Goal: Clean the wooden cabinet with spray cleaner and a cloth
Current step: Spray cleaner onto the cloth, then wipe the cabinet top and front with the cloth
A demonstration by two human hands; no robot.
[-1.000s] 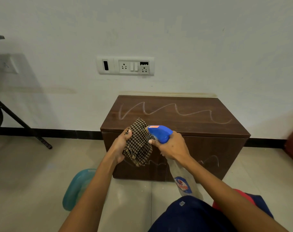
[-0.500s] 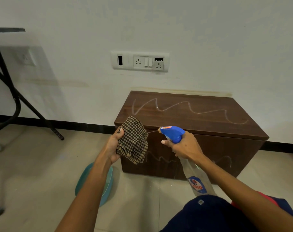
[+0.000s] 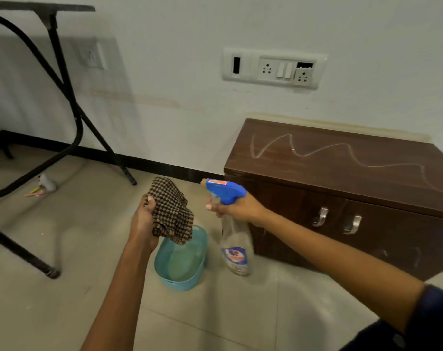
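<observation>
A dark blue sleeve covers the right upper arm at the lower right corner, and both bare forearms reach out over the tiled floor. The two hands are held apart, each gripping its own thing. The left hand is curled round a bunched brown-and-cream checked cloth, whose loose end hangs down over the rim of a teal plastic basin standing on the floor. I cannot tell whether the cloth touches the basin. The right hand grips the neck of a clear spray bottle, with a finger across the trigger of its blue spray head. The nozzle points left, towards the cloth. The bottle hangs in the air just right of the basin and bears a blue and red label.

Behind the right forearm the dark wooden cabinet stands on the floor against the wall, to the right of both hands and apart from them. A thin white zigzag line runs across its top, and two metal handles sit on its front doors.

At the left stands a black metal table frame, with a few small blurred items on the floor beneath it. On the white wall above the cabinet is a white socket-and-switch plate; a black skirting strip runs along the wall's foot.
</observation>
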